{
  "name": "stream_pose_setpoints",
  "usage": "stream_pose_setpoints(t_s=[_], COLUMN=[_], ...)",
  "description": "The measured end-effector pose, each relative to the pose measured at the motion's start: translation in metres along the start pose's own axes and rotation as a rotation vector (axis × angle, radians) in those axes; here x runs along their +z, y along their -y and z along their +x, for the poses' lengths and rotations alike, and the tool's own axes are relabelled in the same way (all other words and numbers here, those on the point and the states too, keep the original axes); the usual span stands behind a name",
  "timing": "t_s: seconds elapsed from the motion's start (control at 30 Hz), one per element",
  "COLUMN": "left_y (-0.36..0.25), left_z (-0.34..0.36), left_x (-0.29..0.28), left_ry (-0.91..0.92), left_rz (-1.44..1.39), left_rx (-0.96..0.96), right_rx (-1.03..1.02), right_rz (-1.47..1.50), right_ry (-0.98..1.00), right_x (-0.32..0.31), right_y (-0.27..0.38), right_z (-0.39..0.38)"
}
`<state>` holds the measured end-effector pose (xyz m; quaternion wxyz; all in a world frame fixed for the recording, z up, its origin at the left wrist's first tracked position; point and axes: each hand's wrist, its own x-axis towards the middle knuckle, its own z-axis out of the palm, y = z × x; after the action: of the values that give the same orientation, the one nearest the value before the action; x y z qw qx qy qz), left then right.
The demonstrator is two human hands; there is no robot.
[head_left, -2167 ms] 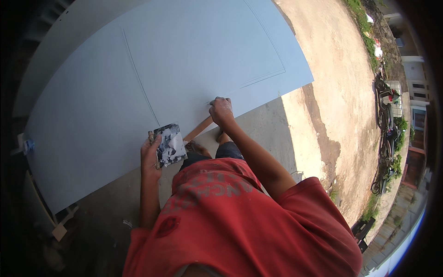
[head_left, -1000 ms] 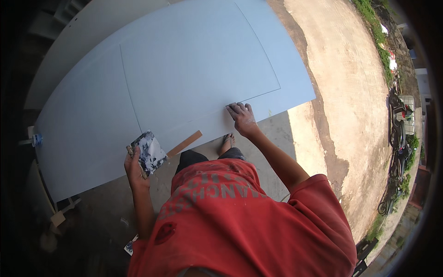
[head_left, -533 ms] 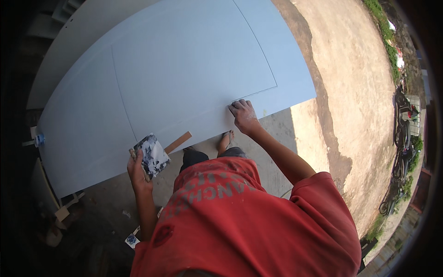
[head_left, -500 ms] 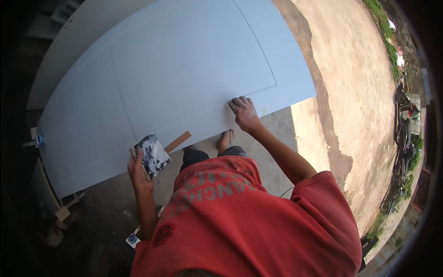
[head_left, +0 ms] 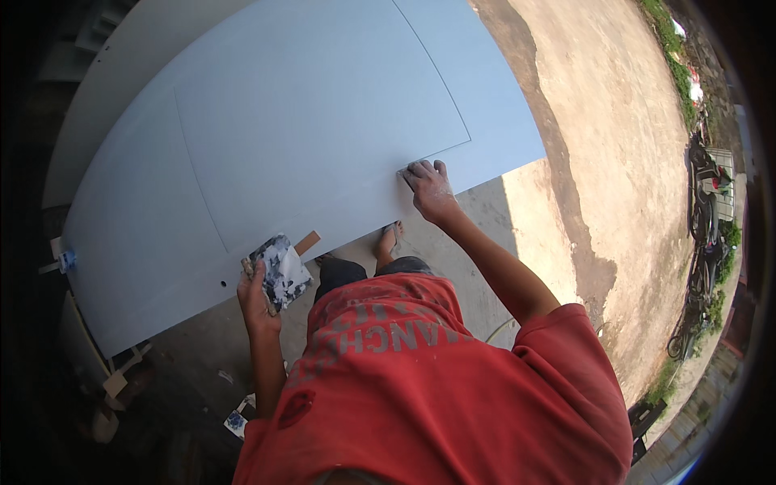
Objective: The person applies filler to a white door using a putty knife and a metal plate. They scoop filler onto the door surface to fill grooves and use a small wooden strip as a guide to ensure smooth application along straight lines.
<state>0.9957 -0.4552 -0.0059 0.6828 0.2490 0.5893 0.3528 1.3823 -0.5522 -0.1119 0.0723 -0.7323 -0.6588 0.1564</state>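
Observation:
Before me lies a large pale blue-white panel (head_left: 299, 121) with thin dark grooves forming a rectangle. My right hand (head_left: 434, 192) has its fingers bent around a dark, flat scraper (head_left: 407, 180), pressed to the panel by the groove near its close edge. White dust coats those fingers. In my left hand (head_left: 259, 301) is a square putty board (head_left: 286, 272) smeared with white putty over dark patches, held over the panel's near edge. A brown strip (head_left: 308, 242) shows beyond the board, partly covered by it. A small dark hole (head_left: 224, 284) marks the panel beside my left hand.
My foot (head_left: 390, 237) stands on concrete just under the panel's near edge. A blue-and-white object (head_left: 66, 260) sits at the panel's left end. Wood pieces (head_left: 115, 384) lie at lower left. Motorbikes (head_left: 705, 218) are parked far right, past sunlit ground (head_left: 614, 137).
My right hand has slid a little rightward along the groove, toward its corner. The putty board has shifted right, uncovering the small hole. The whole view has shifted slightly.

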Motion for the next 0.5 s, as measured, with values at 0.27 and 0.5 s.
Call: stream_pose_setpoints(t_s=[0.27,0.5], left_y=[0.003,0.014], left_z=[0.000,0.005], left_x=[0.007,-0.006], left_ry=[0.029,0.020], left_rz=[-0.010,-0.040], left_rx=[-0.001,0.002], right_rx=[0.035,0.353], right_rz=[-0.017,-0.078], right_ry=[-0.142,-0.093], right_x=[0.004,-0.015], right_y=[-0.014,-0.024], right_z=[-0.009,0.020])
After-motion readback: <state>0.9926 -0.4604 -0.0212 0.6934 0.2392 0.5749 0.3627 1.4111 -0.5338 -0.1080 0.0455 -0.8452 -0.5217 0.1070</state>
